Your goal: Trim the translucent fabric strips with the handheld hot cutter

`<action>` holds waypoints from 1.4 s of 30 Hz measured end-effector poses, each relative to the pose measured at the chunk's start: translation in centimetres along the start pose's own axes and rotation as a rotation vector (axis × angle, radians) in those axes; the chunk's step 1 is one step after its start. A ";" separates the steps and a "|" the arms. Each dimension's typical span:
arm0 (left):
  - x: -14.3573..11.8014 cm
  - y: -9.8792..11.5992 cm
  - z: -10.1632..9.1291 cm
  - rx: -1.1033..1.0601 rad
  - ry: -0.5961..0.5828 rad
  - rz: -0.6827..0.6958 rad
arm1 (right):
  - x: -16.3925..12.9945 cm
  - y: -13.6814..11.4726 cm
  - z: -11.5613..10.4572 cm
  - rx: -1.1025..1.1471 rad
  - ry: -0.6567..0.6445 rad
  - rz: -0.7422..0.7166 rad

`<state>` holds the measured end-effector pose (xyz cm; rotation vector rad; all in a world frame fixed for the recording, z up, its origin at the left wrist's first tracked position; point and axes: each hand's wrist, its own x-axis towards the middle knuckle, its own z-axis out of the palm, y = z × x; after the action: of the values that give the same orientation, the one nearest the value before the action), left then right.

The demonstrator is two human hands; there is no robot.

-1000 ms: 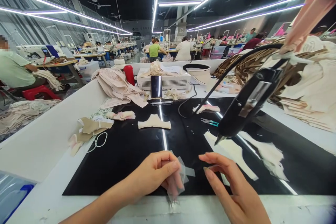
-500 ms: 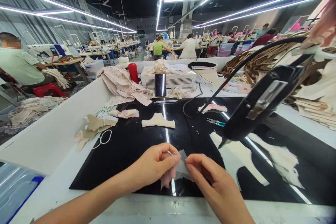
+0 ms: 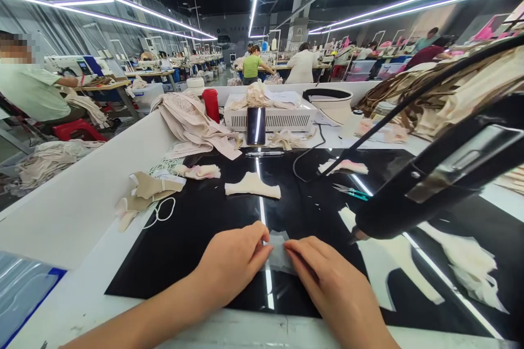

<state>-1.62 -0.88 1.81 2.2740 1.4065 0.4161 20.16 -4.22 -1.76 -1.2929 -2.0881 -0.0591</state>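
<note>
Surface: glossy black mat on a white table (ceiling lights are mirrored).
Hands: a clear film piece is pinched on the mat by left hand and right hand.
Room: sewing stations are seen beyond the mat.

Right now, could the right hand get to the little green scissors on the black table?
Probably yes. The right hand holds a clear film piece, and the scissors lie beyond it on bare black mat; the hanging black tool crowds that side.
</note>
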 end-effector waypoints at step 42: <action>-0.5 -0.1 1.2 0.275 0.345 0.543 | 0.5 -0.9 0.2 -0.181 0.050 -0.147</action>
<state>-1.38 -1.51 0.70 2.9196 1.0120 0.8626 19.22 -4.21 -1.42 -1.2254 -2.1708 -0.3484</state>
